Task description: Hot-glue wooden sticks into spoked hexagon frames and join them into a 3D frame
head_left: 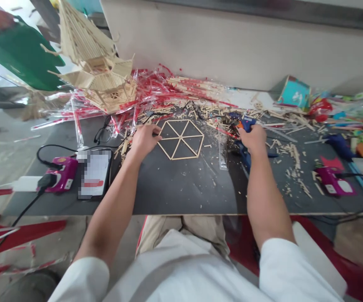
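Hexagonal stick frame (180, 139) between both hands (143, 140) (253, 139)

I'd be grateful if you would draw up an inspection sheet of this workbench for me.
Surface: dark workbench top, strewn with debris.
Job's things: hexagonal stick frame lying flat; blue hot glue gun; stick pagoda model at back left.
Clutter: red-printed plastic wrappers; wooden stick offcuts.
Grips: left hand at the frame's edge; right hand on the glue gun.
Cables: black cords at two magenta devices.
Surroundings: green sheet at far left; grey floor.
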A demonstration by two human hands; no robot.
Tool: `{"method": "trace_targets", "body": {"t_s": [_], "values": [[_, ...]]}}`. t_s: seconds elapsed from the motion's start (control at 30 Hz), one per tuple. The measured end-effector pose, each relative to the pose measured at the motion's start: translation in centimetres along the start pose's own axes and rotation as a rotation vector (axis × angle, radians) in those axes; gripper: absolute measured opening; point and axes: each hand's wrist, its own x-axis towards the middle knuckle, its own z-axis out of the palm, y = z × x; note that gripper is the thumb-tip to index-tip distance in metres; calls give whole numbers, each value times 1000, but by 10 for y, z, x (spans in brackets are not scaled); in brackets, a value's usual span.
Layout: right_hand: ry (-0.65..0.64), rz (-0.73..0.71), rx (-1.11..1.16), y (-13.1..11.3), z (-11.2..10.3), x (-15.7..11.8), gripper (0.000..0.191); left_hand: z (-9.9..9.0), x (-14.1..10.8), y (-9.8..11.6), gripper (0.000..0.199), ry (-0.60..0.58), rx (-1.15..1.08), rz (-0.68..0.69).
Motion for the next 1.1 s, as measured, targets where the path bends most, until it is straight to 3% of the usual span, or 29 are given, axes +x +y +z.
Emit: {"method": "trace_targets", "body": {"t_s": [0.07, 0.13, 0.3, 0.47, 0.67, 0.8, 0.97, 1.1], "values": [[72, 210, -65, -3, -2, -13, 16, -1, 0, 2, 26, 10, -11, -11], [141, 298, -120, -11, -3, -21, 19, -2, -1, 4, 27, 16, -10, -31], [229, 1, -92, -43, 5, -33, 13, -4, -3, 9, 31, 7, -4, -38], [9, -307, 2, -86, 31, -52, 19, -3, -4, 11, 32, 19, 39, -26], [-287, -442, 42, -117, 49, -72, 27, -3, -6, 11, 30, 17, 50, -5], [-366, -469, 24, -126, 54, -76, 34, -1, -4, 7, 29, 21, 46, 12], [-377, -512, -41, -139, 62, -74, 37, 4, -1, 2, 27, 26, 102, 36], [-416, -553, -71, -148, 69, -64, 30, 10, -3, 7, 20, 44, 159, 148]]}}
